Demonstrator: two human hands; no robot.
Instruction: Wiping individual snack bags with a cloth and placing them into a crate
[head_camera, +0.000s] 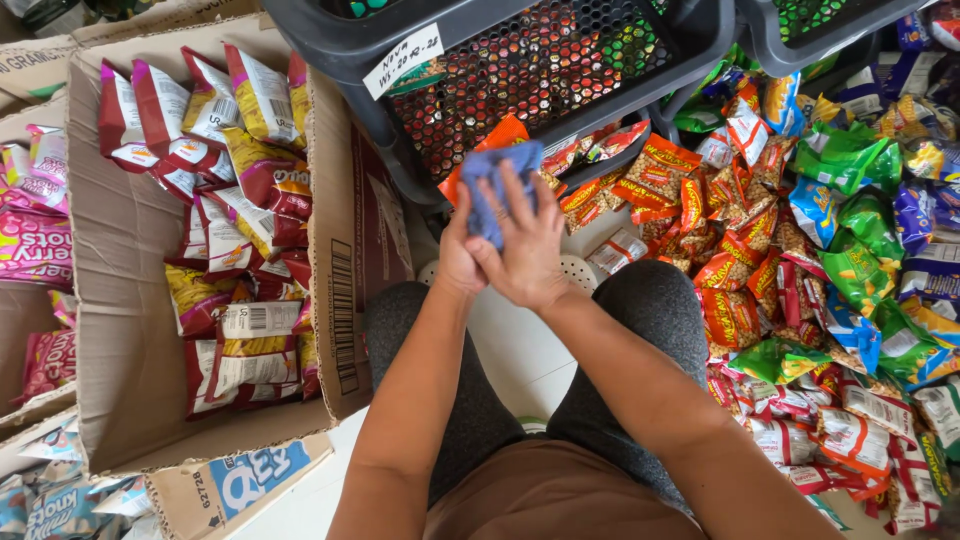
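Between our fingers we see a blue cloth, with an orange packet just behind it. Left of them, red-and-yellow packets fill a brown cardboard box; right of them lie green packets. Beyond our fingertips stands a dark grey crate.

Seen from above, both bare forearms reach forward and converge ahead of the knees, which are bent and spread apart in dark grey leggings. The right hand lies over the left hand, palm down, fingers spread and curled. The left hand sits beneath it, wrist straight, its grip closed. Both grips press together, hands touching, elbows drawn in near the torso.
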